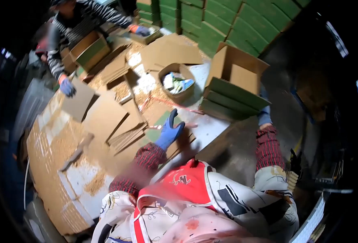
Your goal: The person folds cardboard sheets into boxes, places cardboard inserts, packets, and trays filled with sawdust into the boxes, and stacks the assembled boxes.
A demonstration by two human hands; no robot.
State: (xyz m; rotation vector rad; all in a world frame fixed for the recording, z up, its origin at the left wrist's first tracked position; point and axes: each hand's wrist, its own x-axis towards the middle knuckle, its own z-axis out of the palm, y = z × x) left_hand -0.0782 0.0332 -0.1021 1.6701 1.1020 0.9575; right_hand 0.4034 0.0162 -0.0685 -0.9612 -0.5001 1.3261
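Note:
My left hand (170, 131), in a blue glove, hovers over the near edge of the table. Its fingers are spread and nothing is in them. Below it are a green patch and pieces of flat cardboard (124, 135). My right hand (264, 116), gloved too, grips the right side of an open cardboard box (227, 95) with green outer walls. The box sits tilted at the table's right edge, flaps up, and its visible inside is bare cardboard. Part of the right hand is hidden behind the box.
A small carton (178, 97) holding white and green packets stands mid-table. Wood shavings (96, 184) and cardboard sheets (168, 52) cover much of the table. Across it, a co-worker (71, 30) in blue gloves handles cardboard beside another box (90, 50). Green boxes (219, 30) are stacked behind.

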